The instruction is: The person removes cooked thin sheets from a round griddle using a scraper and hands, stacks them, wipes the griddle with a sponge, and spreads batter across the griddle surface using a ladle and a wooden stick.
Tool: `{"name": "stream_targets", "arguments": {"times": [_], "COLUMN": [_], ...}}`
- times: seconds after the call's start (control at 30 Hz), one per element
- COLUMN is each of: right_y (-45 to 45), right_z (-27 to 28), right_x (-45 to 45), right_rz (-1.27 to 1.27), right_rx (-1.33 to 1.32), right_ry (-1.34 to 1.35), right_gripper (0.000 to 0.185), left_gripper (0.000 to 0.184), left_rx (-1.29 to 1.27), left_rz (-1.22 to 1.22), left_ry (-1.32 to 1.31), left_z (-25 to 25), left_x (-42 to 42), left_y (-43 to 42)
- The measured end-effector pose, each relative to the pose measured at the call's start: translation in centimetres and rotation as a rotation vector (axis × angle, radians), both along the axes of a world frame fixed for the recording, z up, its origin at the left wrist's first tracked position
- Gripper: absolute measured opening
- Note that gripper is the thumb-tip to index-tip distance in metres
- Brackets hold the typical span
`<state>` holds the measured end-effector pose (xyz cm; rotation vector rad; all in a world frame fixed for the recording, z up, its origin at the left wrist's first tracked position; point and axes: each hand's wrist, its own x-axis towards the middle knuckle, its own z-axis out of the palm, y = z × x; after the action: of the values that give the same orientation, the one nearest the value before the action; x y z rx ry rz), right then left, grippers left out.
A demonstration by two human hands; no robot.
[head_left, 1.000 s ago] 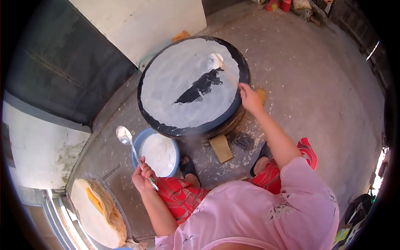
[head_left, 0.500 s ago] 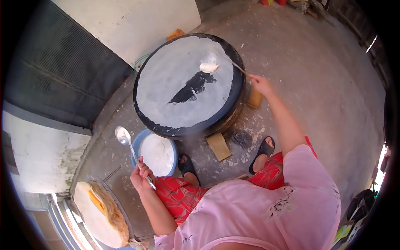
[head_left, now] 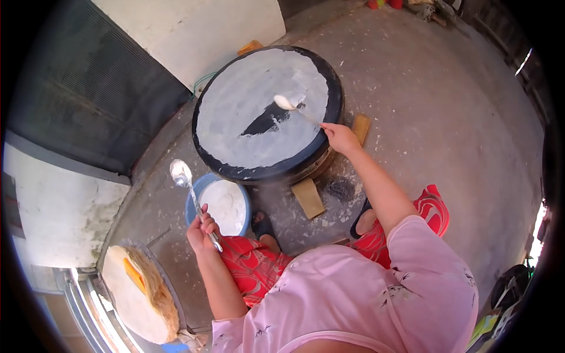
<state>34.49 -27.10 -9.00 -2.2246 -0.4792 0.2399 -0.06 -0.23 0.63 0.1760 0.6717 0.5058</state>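
Note:
A large round black griddle (head_left: 259,172) carries a thin layer of whitish batter (head_left: 235,94), with a bare dark patch near its middle. My right hand (head_left: 340,139) is closed on the handle of a batter-coated spreading tool (head_left: 283,103), whose head is over the upper end of that patch. My left hand (head_left: 203,229) grips a metal spoon (head_left: 180,173) with white batter in its bowl, held up beside the blue basin (head_left: 248,213). White batter (head_left: 222,206) lies in the basin.
At lower left a stack of thin flatbreads (head_left: 132,300) bears a yellow-orange object (head_left: 134,275). A tan block (head_left: 308,198) and a dark mesh scrubber (head_left: 340,189) lie below the griddle. Another block (head_left: 361,128) is at its right. A white wall (head_left: 194,35) stands behind.
My right hand has moved left and down with the tool, and the dark patch is smaller. My left hand still holds the spoon, now slightly higher.

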Motion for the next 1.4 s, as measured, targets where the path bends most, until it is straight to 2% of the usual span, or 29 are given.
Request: {"name": "stream_targets", "arguments": {"times": [0.07, 0.13, 0.17, 0.23, 0.27, 0.33, 0.37, 0.4, 0.47, 0.57, 0.6, 0.67, 0.8, 0.83, 0.93, 0.97, 1.0, 1.07, 1.2, 1.23, 1.3, 1.4], "right_y": [-0.2, -2.0, -2.9, -4.2, -3.8, -1.9, -0.6, 0.8, 2.2, 0.9, 0.3, -0.7, 3.1, 4.1, 3.1, 2.1, 1.5, 0.9, 5.7, 6.5, 7.5, 6.9], "right_z": [1.1, 2.1, 2.1, 0.8, -0.4, -2.4, -0.6, -2.7, -0.1, 2.1, 1.2, -1.0, -1.1, -1.0, 1.0, 2.4, 1.9, -0.4, -4.3, -2.9, 1.4, -0.3], "right_x": [-0.9, -0.9, -0.7, -1.5, -2.2, -4.4, -6.2, -6.5, -7.2, -6.5, -6.1, -6.0, -9.9, -10.0, -9.4, -9.9, -9.9, -10.5, -13.9, -14.2, -14.3, -13.1], "right_rz": [0.057, 0.214, 0.215, -0.259, -0.256, -0.173, -0.139, -0.068, 0.013, 0.080, 0.085, -0.158, -0.011, 0.022, 0.102, 0.065, 0.068, -0.163, 0.036, 0.038, 0.056, -0.020], "right_rx": [-0.040, 0.038, 0.034, 0.189, 0.187, 0.244, 0.249, 0.179, 0.071, 0.110, 0.109, 0.177, 0.147, 0.090, 0.055, 0.125, 0.124, 0.145, 0.221, 0.223, 0.187, 0.149], "right_ry": [-0.088, 0.152, 0.142, 0.394, 0.393, 0.212, 0.249, 0.085, 0.073, 0.121, 0.118, 0.148, 0.119, -0.011, -0.001, 0.115, 0.108, 0.116, 0.036, 0.038, 0.258, 0.145], "right_gripper": [0.027, 0.027, 0.027, 0.027, 0.027, 0.028, 0.028, 0.028, 0.027, 0.028, 0.028, 0.028, 0.027, 0.026, 0.026, 0.026, 0.026, 0.027, 0.027, 0.027, 0.027, 0.028], "left_gripper": [0.032, 0.032, 0.032, 0.033, 0.033, 0.033, 0.033, 0.033, 0.032, 0.033, 0.033, 0.033, 0.033, 0.032, 0.032, 0.031, 0.030, 0.030, 0.025, 0.023, 0.018, 0.018], "left_rx": [-0.006, -0.001, -0.004, 0.059, 0.057, 0.094, 0.094, 0.109, 0.127, 0.195, 0.194, 0.305, 0.386, 0.437, 0.500, 0.507, 0.513, 0.530, 0.577, 0.585, 0.592, 0.680], "left_rz": [0.012, -0.017, -0.016, -0.030, -0.026, -0.060, -0.059, -0.094, -0.122, -0.165, -0.160, -0.190, -0.217, -0.249, -0.292, -0.311, -0.328, -0.331, -0.356, -0.365, -0.377, -0.398], "left_ry": [0.010, 0.012, 0.002, 0.038, 0.037, 0.065, 0.066, 0.043, 0.018, 0.046, 0.043, 0.079, 0.125, 0.148, 0.172, 0.200, 0.227, 0.237, 0.327, 0.349, 0.385, 0.500], "left_z": [0.4, 0.4, 0.4, 0.4, 0.4, 0.6, 0.5, 0.5, 0.8, 1.3, 1.5, 1.5, 3.4, 3.7, 4.7, 4.9, 5.0, 4.3, 3.2, 2.7, 1.6, 0.2], "left_x": [0.0, -0.2, -0.1, -0.5, -0.5, -0.4, -0.6, -0.6, -0.8, -1.1, -1.3, -1.7, -0.8, -0.4, -0.2, -0.4, -0.3, -0.1, 2.1, 2.8, 4.1, 6.1], "left_y": [-0.3, -0.2, -0.3, -0.5, -0.6, -0.5, -0.4, -0.3, -0.2, -0.9, -1.0, -1.4, -3.1, -3.5, -4.6, -4.8, -5.0, -5.3, -5.9, -6.0, -5.9, -5.5]}}
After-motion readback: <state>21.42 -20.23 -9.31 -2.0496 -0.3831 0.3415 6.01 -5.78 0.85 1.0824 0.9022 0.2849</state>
